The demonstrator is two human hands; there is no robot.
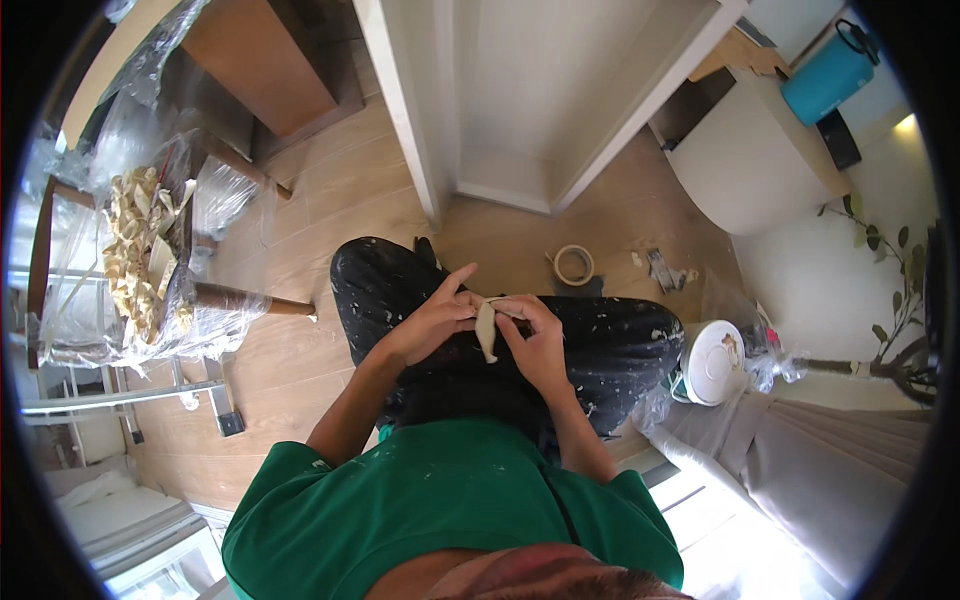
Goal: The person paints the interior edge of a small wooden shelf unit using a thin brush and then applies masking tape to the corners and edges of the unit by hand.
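Both hands meet over the person's lap, above dark, paint-speckled trousers (600, 335). The left hand (432, 322) and the right hand (535, 345) together hold a crumpled strip of pale cream masking tape (487, 330), which hangs down between them. The left hand's fingers (462, 296) are together, pinched on the strip's upper end; the right hand's fingers (520, 308) are clamped on it from the other side, just beside the left ones.

On the light wooden floor (330, 200) ahead of the knees lies a round roll of masking tape (573, 264), well apart from the hands. To the left, a wooden stool wrapped in clear plastic sheet (215, 310) carries a heap of crumpled cream tape scraps (135, 250). To the right stands a white lidded bucket (712, 362), near a pale grey sofa (800, 460). A teal bottle (830, 72) sits at the upper right.
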